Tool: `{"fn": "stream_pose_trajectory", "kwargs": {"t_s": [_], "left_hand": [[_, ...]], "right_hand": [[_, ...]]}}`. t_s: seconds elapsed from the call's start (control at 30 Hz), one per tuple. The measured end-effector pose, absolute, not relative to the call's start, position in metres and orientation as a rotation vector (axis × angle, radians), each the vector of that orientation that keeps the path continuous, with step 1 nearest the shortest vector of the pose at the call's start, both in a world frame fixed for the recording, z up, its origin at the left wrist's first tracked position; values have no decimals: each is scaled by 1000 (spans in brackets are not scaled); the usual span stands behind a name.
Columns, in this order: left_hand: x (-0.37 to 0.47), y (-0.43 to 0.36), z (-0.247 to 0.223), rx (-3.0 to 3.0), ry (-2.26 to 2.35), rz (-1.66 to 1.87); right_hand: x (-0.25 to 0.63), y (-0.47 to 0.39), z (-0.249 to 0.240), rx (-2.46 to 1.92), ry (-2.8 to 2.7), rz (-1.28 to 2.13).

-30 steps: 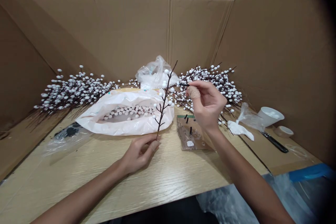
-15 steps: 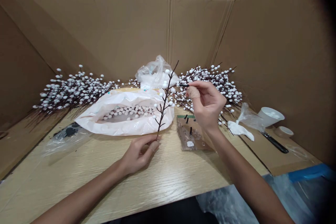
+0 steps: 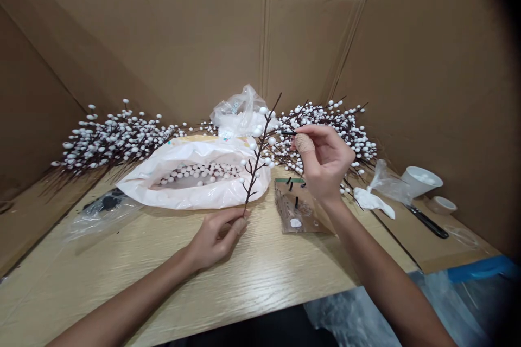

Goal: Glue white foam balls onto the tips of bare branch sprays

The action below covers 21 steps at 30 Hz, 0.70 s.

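1. Pale wood grain marks the table (image 3: 260,287) across my lower frame, with crumpled clear plastic sheeting (image 3: 345,312) at the lower right.
2. Just below centre, I see the left hand (image 3: 214,238) pinched, thumb against fingers, around the bottom of a brown twig (image 3: 255,165).
3. That twig leans slightly right through the middle of my frame, white berries on several of its side shoots.
4. Right of centre, I make out the right hand (image 3: 325,165), thumb and forefinger pinched on a slim black piece (image 3: 288,133), its thumb wrapped in tan. The piece points left towards the twig; I cannot tell whether they touch.
5. Below that hand I have a brown block (image 3: 287,217) with short black pegs standing in it.
6. At right lie a black-handled knife (image 3: 429,222) and a white cup (image 3: 421,181).
7. Left of the twig, a white bag (image 3: 140,187) gapes around berried sprigs (image 3: 199,174).
8. Farther back, berry bunches (image 3: 116,141) spread left and right before a cardboard wall (image 3: 195,38).
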<state>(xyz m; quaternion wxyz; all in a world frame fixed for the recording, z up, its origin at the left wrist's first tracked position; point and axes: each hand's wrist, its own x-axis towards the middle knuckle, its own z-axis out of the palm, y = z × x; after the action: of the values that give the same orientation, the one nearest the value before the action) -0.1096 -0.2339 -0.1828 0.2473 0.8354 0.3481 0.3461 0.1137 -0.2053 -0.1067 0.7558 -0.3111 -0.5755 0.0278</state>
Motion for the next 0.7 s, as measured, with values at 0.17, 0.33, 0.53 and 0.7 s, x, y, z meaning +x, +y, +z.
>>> {"fn": "stream_pose_trajectory", "kwargs": {"t_s": [0.17, 0.33, 0.53, 0.7], "left_hand": [[-109, -233, -184, 2268, 956, 955], [-111, -233, -184, 2303, 927, 951], [-111, -233, -185, 2309, 920, 940], [-111, -232, -185, 2329, 895, 927]], "right_hand": [[114, -207, -106, -702, -1246, 57], [114, -207, -105, -684, -1234, 81], [113, -206, -105, -686, -1242, 71], [114, -205, -105, -688, -1244, 59]]}}
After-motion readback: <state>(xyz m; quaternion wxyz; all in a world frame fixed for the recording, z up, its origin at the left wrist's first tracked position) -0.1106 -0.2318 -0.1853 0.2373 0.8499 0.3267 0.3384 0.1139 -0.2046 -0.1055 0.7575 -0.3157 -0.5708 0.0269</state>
